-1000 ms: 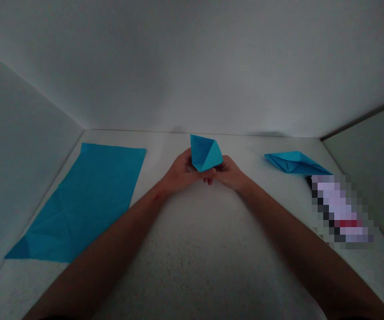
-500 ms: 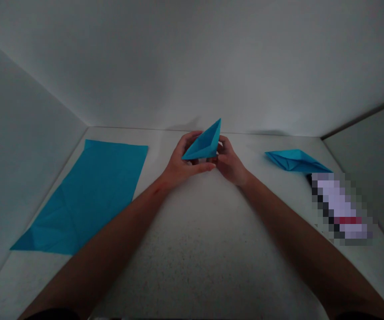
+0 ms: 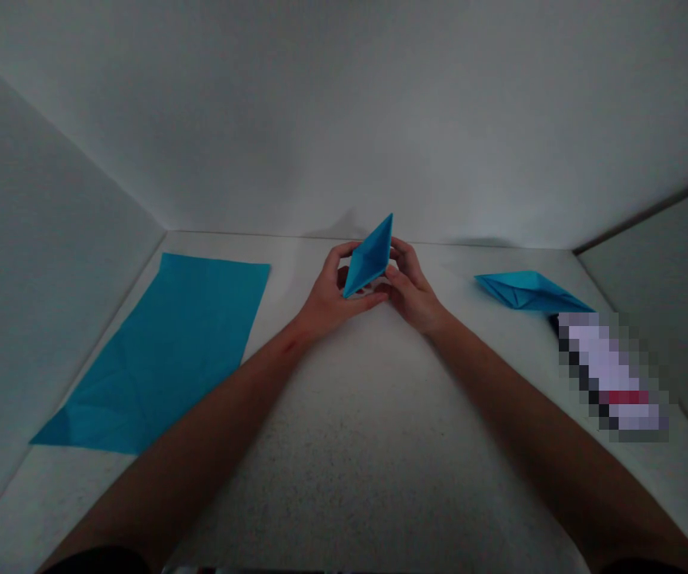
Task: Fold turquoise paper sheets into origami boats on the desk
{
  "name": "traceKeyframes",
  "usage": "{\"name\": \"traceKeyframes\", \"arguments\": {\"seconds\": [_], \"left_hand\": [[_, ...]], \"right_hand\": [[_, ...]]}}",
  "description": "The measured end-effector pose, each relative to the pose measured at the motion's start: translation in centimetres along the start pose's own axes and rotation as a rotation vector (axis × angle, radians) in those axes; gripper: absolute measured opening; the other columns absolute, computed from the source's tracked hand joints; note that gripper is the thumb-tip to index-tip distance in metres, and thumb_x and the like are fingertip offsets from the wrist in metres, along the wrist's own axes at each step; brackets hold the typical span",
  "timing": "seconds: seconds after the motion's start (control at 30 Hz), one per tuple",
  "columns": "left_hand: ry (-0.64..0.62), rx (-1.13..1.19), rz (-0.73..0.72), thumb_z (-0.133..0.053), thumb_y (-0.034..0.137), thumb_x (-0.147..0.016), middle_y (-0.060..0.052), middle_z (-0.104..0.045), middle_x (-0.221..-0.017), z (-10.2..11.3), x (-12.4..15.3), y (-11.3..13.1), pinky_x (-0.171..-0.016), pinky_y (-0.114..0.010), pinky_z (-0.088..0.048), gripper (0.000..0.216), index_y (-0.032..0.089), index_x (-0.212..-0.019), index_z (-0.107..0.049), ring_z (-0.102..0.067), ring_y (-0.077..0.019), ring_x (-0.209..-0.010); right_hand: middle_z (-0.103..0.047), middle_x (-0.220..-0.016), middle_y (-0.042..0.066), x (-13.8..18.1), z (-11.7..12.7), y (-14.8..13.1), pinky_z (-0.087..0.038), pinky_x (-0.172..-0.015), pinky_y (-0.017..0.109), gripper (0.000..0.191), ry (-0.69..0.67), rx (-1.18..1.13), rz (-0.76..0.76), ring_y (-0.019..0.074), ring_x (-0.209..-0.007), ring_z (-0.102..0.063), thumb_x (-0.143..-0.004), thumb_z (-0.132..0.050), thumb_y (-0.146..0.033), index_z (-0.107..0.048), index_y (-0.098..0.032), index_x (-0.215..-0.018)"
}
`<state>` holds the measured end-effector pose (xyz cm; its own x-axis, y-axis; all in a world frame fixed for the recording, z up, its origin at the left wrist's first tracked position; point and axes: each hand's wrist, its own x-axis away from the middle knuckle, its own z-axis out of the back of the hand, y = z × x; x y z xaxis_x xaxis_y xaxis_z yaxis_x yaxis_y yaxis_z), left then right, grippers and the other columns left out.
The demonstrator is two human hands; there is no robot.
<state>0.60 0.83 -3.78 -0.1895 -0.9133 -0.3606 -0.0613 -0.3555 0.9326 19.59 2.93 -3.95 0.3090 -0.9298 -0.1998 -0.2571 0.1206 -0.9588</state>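
A folded blue paper boat (image 3: pixel 370 257) is held up between my two hands near the back of the white table, its hollow side facing me and one point aimed upward. My left hand (image 3: pixel 332 296) curls around its left side, thumb stretched beneath it toward the right. At the boat's right edge, my right hand (image 3: pixel 412 288) pinches the paper with thumb and fingers. Some fingertips of both hands are hidden behind the paper.
On the left lies a large blue paper sheet (image 3: pixel 182 335), partly under my left forearm. A second folded blue paper boat (image 3: pixel 526 290) rests at the right, touching or close to a pixelated pale object (image 3: pixel 612 367). White walls (image 3: pixel 344 119) stand behind and at the sides.
The paper boat has turned in my hands and now looks narrower, its lower left tip swung inward and down. My right thumb has moved up onto its edge.
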Motion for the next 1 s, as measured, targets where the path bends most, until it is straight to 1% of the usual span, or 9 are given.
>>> {"name": "traceKeyframes", "arguments": {"seconds": [0.2,0.33,0.47,0.57,0.67,0.73,0.83,0.93,1.0], "left_hand": [[-0.119,0.04,0.001,-0.104,0.041,-0.071,-0.012,-0.07,-0.13,-0.1,0.3,0.2,-0.078,-0.035,-0.066,0.105,0.03,-0.157,-0.044,-0.077,-0.0198,-0.09],[-0.096,-0.005,0.006,-0.105,0.043,-0.068,-0.013,-0.07,-0.133,0.0,0.4,0.0,-0.07,-0.032,-0.064,0.118,0.032,-0.165,-0.038,-0.077,-0.0203,-0.087],[-0.064,-0.008,-0.069,-0.106,0.046,-0.067,-0.018,-0.063,-0.151,-0.1,0.2,0.1,-0.072,-0.034,-0.066,0.124,0.039,-0.17,-0.036,-0.078,-0.0269,-0.104],[-0.042,0.025,-0.105,-0.104,0.051,-0.068,-0.017,-0.064,-0.154,-0.2,-0.1,0.6,-0.084,-0.037,-0.067,0.112,0.035,-0.164,-0.048,-0.076,-0.0294,-0.12],[0.0,0.037,0.011,-0.097,0.057,-0.077,-0.011,-0.08,-0.12,-0.2,-0.2,1.4,-0.071,-0.03,-0.064,0.074,0.025,-0.139,-0.069,-0.078,-0.021,-0.091],[0.069,0.025,0.117,-0.09,0.063,-0.085,-0.003,-0.076,-0.085,0.0,-0.3,1.8,-0.052,-0.025,-0.053,0.05,0.021,-0.111,-0.076,-0.066,-0.0135,-0.06],[0.151,0.008,0.183,-0.08,0.074,-0.09,0.005,-0.055,-0.055,0.2,-0.4,2.0,-0.041,-0.025,-0.038,0.054,0.021,-0.084,-0.07,-0.048,-0.0098,-0.042],[0.161,0.001,0.196,-0.072,0.081,-0.092,0.005,-0.048,-0.049,0.2,-0.5,2.0,-0.041,-0.025,-0.037,0.063,0.022,-0.073,-0.062,-0.048,-0.0105,-0.042],[0.184,0.014,0.202,-0.07,0.083,-0.092,0.004,-0.05,-0.051,0.2,-0.7,1.8,-0.04,-0.024,-0.037,0.065,0.022,-0.072,-0.06,-0.048,-0.0105,-0.043]], "right_hand": [[-0.074,-0.124,0.006,-0.4,0.0,-0.6,-0.064,-0.078,0.037,0.062,0.027,-0.054,-0.142,0.0265,-0.106,-0.072,-0.09,-0.07,-0.078,-0.064,-0.033,-0.132],[-0.076,-0.115,0.006,-0.6,-0.1,-0.5,-0.063,-0.081,0.041,0.064,0.035,-0.08,-0.145,0.0296,-0.107,-0.073,-0.084,-0.071,-0.081,-0.068,-0.031,-0.123],[-0.075,-0.111,0.006,-0.5,0.0,-0.6,-0.062,-0.08,0.04,0.059,0.021,-0.042,-0.136,0.0278,-0.102,-0.072,-0.085,-0.07,-0.082,-0.071,-0.031,-0.117],[-0.074,-0.105,0.005,-0.4,0.1,-0.8,-0.061,-0.08,0.039,0.055,-0.016,-0.039,-0.146,0.0262,-0.097,-0.071,-0.087,-0.069,-0.081,-0.071,-0.03,-0.108],[-0.07,-0.091,0.003,-0.4,0.1,-0.8,-0.059,-0.075,0.036,0.056,-0.032,-0.063,-0.14,0.0224,-0.084,-0.068,-0.089,-0.068,-0.083,-0.069,-0.028,-0.1],[-0.064,-0.081,0.0,-0.3,0.1,-0.8,-0.056,-0.068,0.032,0.058,-0.046,-0.06,-0.132,0.0182,-0.072,-0.062,-0.088,-0.07,-0.084,-0.067,-0.027,-0.096],[-0.06,-0.078,-0.004,0.0,0.0,-0.8,-0.048,-0.059,0.027,0.053,-0.092,0.0,-0.102,0.0119,-0.063,-0.051,-0.082,-0.087,-0.072,-0.066,-0.026,-0.097],[-0.061,-0.08,-0.006,0.1,-0.1,-0.8,-0.042,-0.055,0.023,0.049,-0.124,0.052,-0.097,0.009,-0.061,-0.048,-0.078,-0.096,-0.058,-0.064,-0.025,-0.096],[-0.059,-0.075,-0.006,0.1,0.0,-0.8,-0.04,-0.053,0.022,0.048,-0.107,0.05,-0.111,0.0089,-0.059,-0.048,-0.083,-0.093,-0.059,-0.06,-0.025,-0.089]]}}
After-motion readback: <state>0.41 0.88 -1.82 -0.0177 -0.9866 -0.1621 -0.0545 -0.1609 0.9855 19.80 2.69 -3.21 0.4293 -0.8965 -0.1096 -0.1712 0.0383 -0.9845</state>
